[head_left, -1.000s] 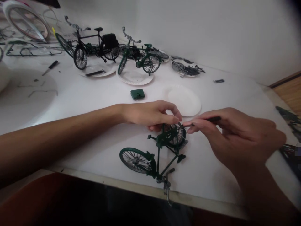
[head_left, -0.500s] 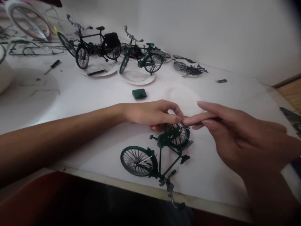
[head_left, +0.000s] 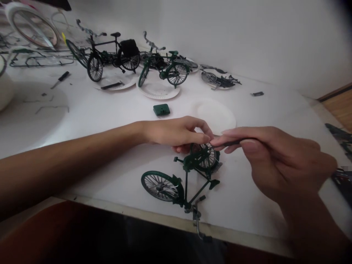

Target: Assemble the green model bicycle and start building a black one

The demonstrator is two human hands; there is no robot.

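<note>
A green model bicycle (head_left: 186, 183) lies on its side near the table's front edge, its silver-grey handlebar sticking out over that edge. My left hand (head_left: 181, 132) is closed at the far side of its rear wheel (head_left: 205, 157), thumb and forefinger pinched on the rim area; the fingertips partly hide what they grip. From the right, my right hand (head_left: 286, 161) holds a slim dark-handled tool (head_left: 233, 143) between thumb and fingers. The tool's tip meets the wheel beside my left fingertips, and its exact kind is hidden.
Behind my hands lie a white paper plate (head_left: 216, 113) and a small green case (head_left: 161, 109). A black model bicycle (head_left: 110, 55) and another green one (head_left: 165, 69) stand farther back on plates. A dark-handled knife-like tool (head_left: 60, 79) lies left; bent wire pieces (head_left: 52, 107) lie nearer.
My right forefinger has come down onto the tool, which was held with that finger raised. The bicycle has shifted very slightly; my left hand keeps its grip.
</note>
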